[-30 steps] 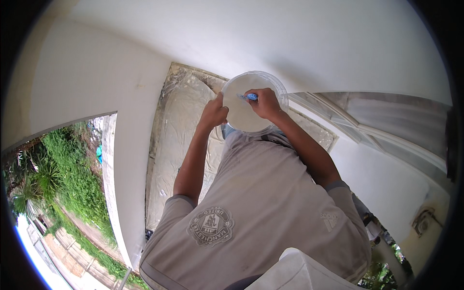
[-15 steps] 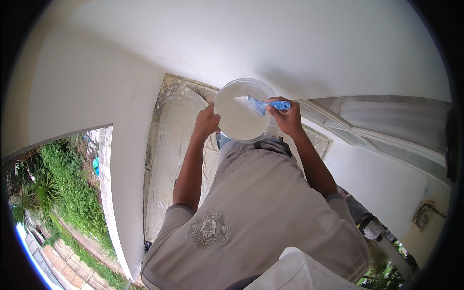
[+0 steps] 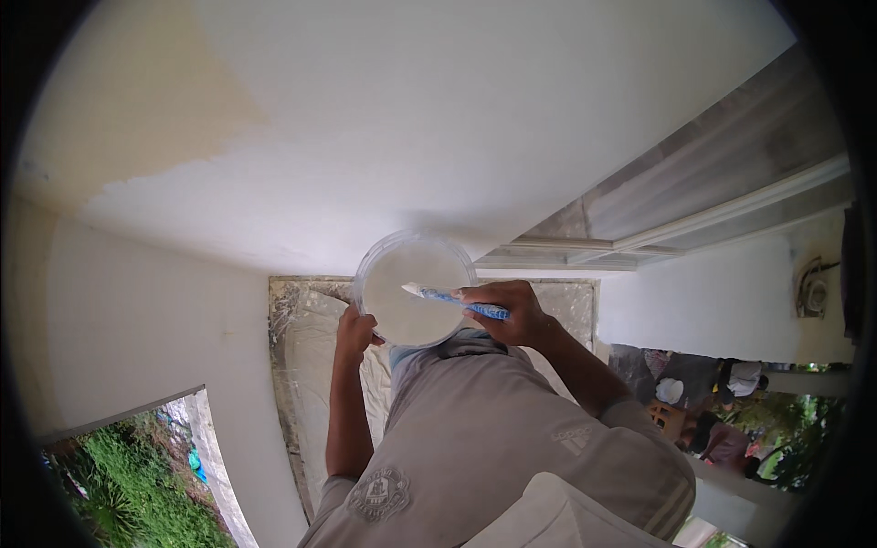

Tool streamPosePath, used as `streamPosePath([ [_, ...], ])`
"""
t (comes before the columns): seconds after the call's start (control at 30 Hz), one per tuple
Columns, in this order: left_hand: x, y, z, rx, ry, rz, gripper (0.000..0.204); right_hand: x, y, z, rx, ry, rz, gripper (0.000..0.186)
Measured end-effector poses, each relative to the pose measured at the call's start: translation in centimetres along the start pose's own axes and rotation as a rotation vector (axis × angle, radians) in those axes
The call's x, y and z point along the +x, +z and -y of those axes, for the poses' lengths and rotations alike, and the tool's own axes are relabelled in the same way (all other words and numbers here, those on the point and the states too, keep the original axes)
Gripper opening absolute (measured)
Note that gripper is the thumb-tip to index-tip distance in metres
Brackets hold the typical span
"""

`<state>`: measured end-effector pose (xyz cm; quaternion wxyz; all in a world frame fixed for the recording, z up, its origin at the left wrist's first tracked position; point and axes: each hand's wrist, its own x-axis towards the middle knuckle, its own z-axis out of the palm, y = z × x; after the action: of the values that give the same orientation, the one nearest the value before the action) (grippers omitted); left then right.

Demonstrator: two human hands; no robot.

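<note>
A round, pale plastic bucket filled with off-white paint is held before my waist. My left hand grips it by its near left side, the thumb on the rim. Closed around the blue handle of a paintbrush is my right hand. The brush is held over the paint, seen nearly edge-on, with its whitish bristles pointing left. Whether the bristle tip touches the paint I cannot tell.
A white wall rises ahead, with a beige patch at upper left. A framed window is on the right. Sheeting covers the floor. Greenery shows through an opening at lower left. Wires stick out of a wall box at far right.
The view has turned, so the bucket and both hands sit lower and further left. The right hand has rolled the brush from its broad face to nearly edge-on.
</note>
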<state>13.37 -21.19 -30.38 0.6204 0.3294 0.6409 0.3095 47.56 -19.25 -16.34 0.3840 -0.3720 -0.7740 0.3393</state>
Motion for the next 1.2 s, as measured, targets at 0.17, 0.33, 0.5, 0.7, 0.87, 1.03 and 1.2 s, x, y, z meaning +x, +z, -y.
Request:
streamPosePath([
  [0.17,-1.1,1.4,-1.5,0.033,0.028,-0.007,0.051,2.0,-5.0,4.9,-0.101,-0.177,-0.062,0.03],
  [0.33,-1.3,2.9,-2.8,0.037,0.048,0.031,0.049,6.7,-11.6,8.6,-0.413,-0.412,-0.04,0.036],
  [0.5,-2.0,4.0,-4.8,0.085,0.093,0.036,0.056,10.2,-16.8,11.7,-0.72,-0.542,-0.016,0.035],
  [0.7,-2.1,4.2,-4.9,0.068,0.09,0.04,0.05,11.2,-21.2,17.7,-0.873,-0.618,-0.062,0.031],
  [0.87,-1.4,3.7,-3.5,0.056,0.058,0.042,0.053,10.3,-18.8,16.9,-0.782,-0.563,-0.007,0.033],
  [1.03,-1.7,3.8,-4.2,0.106,0.038,0.04,0.056,9.9,-16.5,9.3,-0.769,-0.557,0.094,0.028],
  [1.2,-1.1,2.7,-3.1,0.127,0.045,0.032,0.056,11.8,-20.5,11.5,-0.775,-0.64,0.01,0.035],
])
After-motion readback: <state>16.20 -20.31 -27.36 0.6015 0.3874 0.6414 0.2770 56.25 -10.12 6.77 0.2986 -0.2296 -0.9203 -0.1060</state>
